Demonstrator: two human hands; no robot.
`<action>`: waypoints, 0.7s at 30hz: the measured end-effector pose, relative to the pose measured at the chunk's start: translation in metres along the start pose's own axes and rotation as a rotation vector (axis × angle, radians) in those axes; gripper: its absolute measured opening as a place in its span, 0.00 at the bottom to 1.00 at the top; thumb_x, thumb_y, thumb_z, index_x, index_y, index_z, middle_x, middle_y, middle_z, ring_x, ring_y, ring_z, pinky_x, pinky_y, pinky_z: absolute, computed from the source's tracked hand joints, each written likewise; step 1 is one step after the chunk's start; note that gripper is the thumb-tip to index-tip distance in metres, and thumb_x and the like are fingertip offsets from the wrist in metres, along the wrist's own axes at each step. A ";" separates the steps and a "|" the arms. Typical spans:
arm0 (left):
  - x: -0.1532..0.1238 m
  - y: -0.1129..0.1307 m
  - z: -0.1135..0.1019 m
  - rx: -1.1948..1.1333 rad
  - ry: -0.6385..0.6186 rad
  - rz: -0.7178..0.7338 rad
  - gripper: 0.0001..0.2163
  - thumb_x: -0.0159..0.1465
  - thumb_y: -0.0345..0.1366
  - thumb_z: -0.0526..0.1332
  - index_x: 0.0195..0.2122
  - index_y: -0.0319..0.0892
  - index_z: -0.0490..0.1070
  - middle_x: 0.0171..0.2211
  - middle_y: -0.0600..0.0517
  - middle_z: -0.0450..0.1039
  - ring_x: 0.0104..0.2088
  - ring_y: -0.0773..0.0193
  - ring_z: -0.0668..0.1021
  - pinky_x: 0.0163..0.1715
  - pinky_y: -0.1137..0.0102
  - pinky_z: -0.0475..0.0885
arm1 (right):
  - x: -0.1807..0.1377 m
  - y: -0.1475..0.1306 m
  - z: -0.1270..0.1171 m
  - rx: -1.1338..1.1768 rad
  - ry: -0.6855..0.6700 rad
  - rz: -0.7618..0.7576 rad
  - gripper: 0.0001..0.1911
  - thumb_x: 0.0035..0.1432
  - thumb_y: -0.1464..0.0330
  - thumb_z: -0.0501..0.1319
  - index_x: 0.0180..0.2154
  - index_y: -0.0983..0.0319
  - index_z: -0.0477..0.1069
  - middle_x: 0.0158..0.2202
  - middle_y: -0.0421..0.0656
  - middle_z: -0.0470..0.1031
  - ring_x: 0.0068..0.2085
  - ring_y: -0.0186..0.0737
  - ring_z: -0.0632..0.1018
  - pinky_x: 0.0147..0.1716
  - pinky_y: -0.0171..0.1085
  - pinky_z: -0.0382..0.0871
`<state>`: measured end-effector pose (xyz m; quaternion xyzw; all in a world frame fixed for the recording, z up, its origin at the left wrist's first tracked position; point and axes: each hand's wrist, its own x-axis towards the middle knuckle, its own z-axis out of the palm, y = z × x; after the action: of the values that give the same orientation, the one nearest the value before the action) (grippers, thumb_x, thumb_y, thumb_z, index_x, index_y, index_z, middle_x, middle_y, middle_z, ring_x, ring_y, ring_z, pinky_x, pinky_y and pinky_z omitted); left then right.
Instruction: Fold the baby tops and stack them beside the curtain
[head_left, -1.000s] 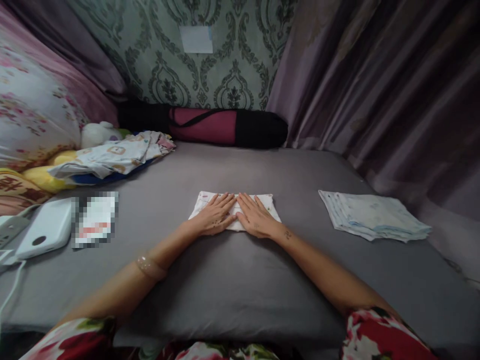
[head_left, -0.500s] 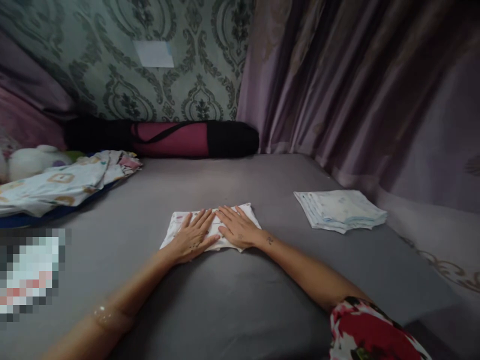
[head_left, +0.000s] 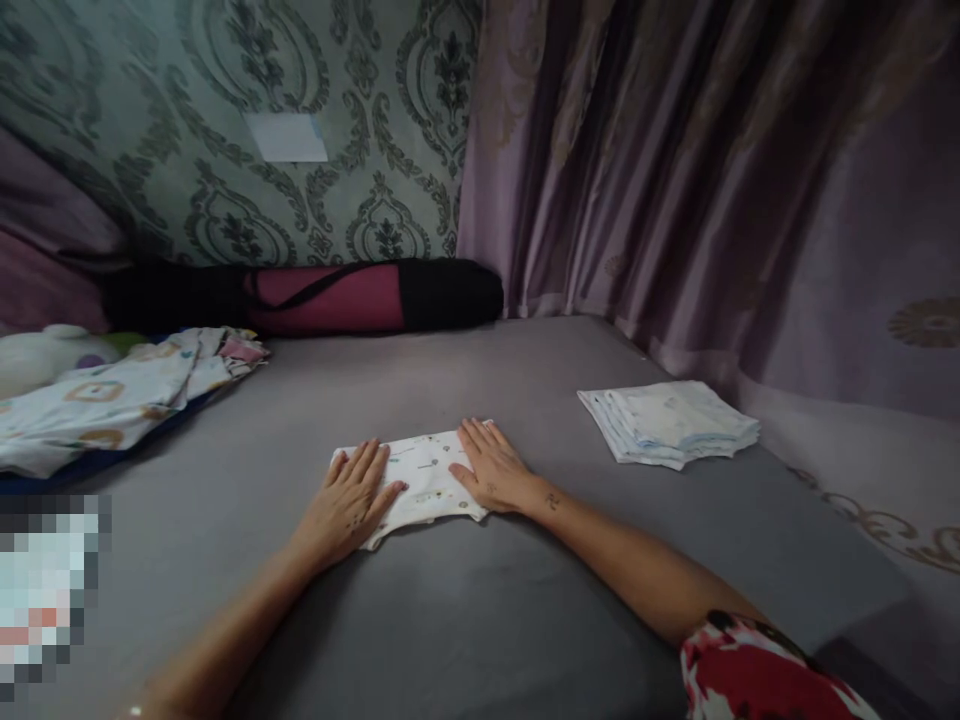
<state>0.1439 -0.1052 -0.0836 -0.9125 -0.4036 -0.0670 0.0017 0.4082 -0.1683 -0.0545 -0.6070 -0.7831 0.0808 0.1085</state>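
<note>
A white folded garment with small printed figures lies flat on the grey bed sheet. Pressed on its left end is my left hand, palm down with the fingers stretched out. My right hand rests flat on the right end, fingers extended and thumb pointing inward. The printed middle of the cloth shows between the two hands. Neither hand grips the fabric.
To the right is a stack of folded white cloths. Loose printed clothes and a white plush toy lie at the left. A black and magenta roll lines the wall; a purple curtain hangs at the right.
My hands have slid apart from the cloth's middle, the left toward the left end and the right slightly rightward. More of the printed cloth shows between them. The view has shifted a little.
</note>
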 end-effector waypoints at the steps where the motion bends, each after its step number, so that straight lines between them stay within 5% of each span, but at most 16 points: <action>1: 0.000 -0.002 -0.001 -0.003 -0.005 -0.002 0.33 0.68 0.54 0.39 0.65 0.37 0.56 0.66 0.39 0.54 0.66 0.51 0.56 0.64 0.52 0.49 | 0.000 0.001 -0.001 0.005 -0.013 -0.002 0.38 0.67 0.52 0.40 0.65 0.75 0.51 0.68 0.60 0.48 0.69 0.51 0.49 0.67 0.51 0.39; 10: -0.010 -0.037 0.010 -0.015 0.050 -0.115 0.30 0.69 0.51 0.40 0.65 0.39 0.56 0.66 0.43 0.54 0.66 0.53 0.57 0.64 0.55 0.54 | -0.003 0.018 -0.006 -0.004 -0.038 0.040 0.40 0.67 0.51 0.38 0.66 0.79 0.48 0.68 0.61 0.44 0.69 0.53 0.46 0.67 0.50 0.41; 21: -0.013 -0.032 -0.004 -0.422 0.186 -0.211 0.29 0.67 0.52 0.45 0.60 0.36 0.63 0.64 0.41 0.59 0.66 0.52 0.58 0.64 0.53 0.53 | 0.008 0.003 -0.011 -0.102 -0.033 0.055 0.36 0.68 0.55 0.39 0.65 0.75 0.51 0.68 0.58 0.49 0.68 0.52 0.49 0.66 0.52 0.38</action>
<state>0.1114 -0.0940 -0.0831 -0.8354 -0.4717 -0.2332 -0.1589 0.4118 -0.1603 -0.0445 -0.6318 -0.7708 0.0538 0.0621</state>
